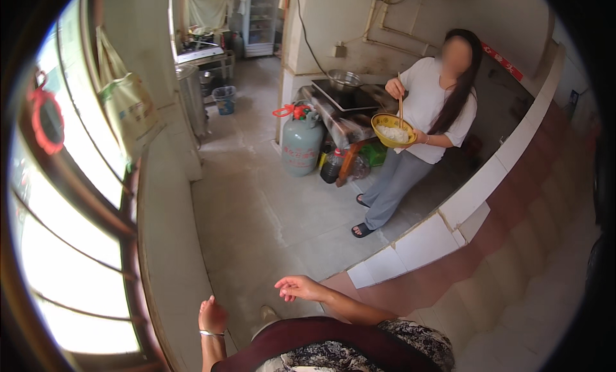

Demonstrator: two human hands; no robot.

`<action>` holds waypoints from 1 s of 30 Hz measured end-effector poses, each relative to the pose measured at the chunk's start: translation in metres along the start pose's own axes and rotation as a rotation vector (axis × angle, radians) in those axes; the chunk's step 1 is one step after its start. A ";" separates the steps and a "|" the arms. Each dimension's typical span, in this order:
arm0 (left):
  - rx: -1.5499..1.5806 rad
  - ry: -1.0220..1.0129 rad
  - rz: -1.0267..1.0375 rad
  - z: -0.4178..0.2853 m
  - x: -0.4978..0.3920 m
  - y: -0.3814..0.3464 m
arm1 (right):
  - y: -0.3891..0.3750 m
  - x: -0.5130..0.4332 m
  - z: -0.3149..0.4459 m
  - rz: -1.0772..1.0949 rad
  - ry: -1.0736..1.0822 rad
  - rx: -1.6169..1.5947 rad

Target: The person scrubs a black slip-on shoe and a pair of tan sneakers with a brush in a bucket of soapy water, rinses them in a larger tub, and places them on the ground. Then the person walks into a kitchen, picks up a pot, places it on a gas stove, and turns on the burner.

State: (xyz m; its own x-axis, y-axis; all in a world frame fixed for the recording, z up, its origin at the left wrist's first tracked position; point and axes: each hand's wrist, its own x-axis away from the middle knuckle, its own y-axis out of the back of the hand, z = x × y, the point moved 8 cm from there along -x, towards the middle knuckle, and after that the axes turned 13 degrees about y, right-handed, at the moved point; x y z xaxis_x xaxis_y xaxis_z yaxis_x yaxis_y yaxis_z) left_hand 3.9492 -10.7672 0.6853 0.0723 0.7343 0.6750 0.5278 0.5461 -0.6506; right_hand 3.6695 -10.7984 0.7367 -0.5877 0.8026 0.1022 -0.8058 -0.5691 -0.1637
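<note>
My left hand (212,316), with a silver bangle at the wrist, is raised at the lower left beside the low wall. It is blurred, and how far its fingers are closed is hard to make out. My right hand (302,289) reaches across in front of my body, fingers loosely bent and apart, holding nothing. The grey floor (240,247) lies beneath both hands. Ahead on the right, another person (430,107) in a white top holds a yellow bowl (406,140) of white food and a pair of chopsticks (400,100).
A gas cylinder (302,146) stands beside a covered table bearing an induction cooktop (344,97) and a metal basin (344,78). A tiled partition edge (423,244) runs along the right. A cloth bag (127,107) hangs near the barred window. Farther back stands a blue bin (224,101).
</note>
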 end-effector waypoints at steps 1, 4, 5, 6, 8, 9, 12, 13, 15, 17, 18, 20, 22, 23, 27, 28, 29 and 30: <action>-0.040 0.020 0.001 -0.012 -0.017 -0.020 | 0.011 -0.013 0.007 -0.010 0.020 -0.016; -0.144 0.084 0.053 -0.042 -0.064 -0.082 | 0.059 -0.049 0.020 -0.170 0.041 0.029; -0.140 0.093 0.040 -0.050 -0.082 -0.096 | 0.073 -0.060 0.017 -0.198 -0.012 0.012; -0.131 0.096 0.024 -0.056 -0.102 -0.109 | 0.088 -0.072 0.016 -0.225 -0.024 -0.008; -0.109 0.122 -0.007 -0.063 -0.145 -0.128 | 0.119 -0.098 0.014 -0.249 -0.028 -0.031; -0.081 0.139 -0.025 -0.066 -0.169 -0.134 | 0.135 -0.113 0.013 -0.249 -0.022 -0.032; -0.056 0.161 0.160 -0.079 -0.245 -0.166 | 0.189 -0.168 0.013 -0.247 -0.009 -0.031; -0.237 0.068 0.138 -0.093 -0.270 -0.173 | 0.209 -0.188 0.014 -0.269 -0.039 -0.022; -0.610 -0.139 0.128 -0.121 -0.311 -0.200 | 0.244 -0.234 0.028 -0.232 -0.022 0.012; -1.023 -0.345 0.032 -0.148 -0.340 -0.235 | 0.279 -0.279 0.047 -0.211 -0.018 0.012; -0.719 -0.145 0.144 -0.147 -0.357 -0.248 | 0.294 -0.303 0.062 -0.173 0.040 0.030; -0.313 0.081 0.225 -0.151 -0.376 -0.280 | 0.323 -0.347 0.081 -0.166 0.017 0.066; -0.123 0.148 0.249 -0.163 -0.388 -0.311 | 0.347 -0.392 0.101 -0.169 0.035 0.100; -0.158 0.112 0.170 -0.175 -0.397 -0.319 | 0.355 -0.416 0.109 -0.134 0.049 0.096; -0.268 0.201 0.246 -0.211 -0.459 -0.359 | 0.390 -0.502 0.122 -0.161 0.064 0.079; -0.266 0.242 0.293 -0.221 -0.479 -0.368 | 0.395 -0.523 0.123 -0.142 0.085 0.058; -0.256 0.276 0.399 -0.231 -0.498 -0.382 | 0.402 -0.542 0.119 -0.170 0.057 0.063; -0.290 0.275 0.464 -0.244 -0.518 -0.396 | 0.408 -0.562 0.119 -0.178 0.060 0.065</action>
State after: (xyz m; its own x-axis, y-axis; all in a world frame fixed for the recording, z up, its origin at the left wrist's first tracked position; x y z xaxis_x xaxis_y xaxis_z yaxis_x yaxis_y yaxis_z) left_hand 3.9095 -11.4624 0.6787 0.5450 0.7171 0.4343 0.5951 0.0340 -0.8029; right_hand 3.6623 -11.5031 0.7288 -0.4320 0.8995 0.0647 -0.9006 -0.4264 -0.0846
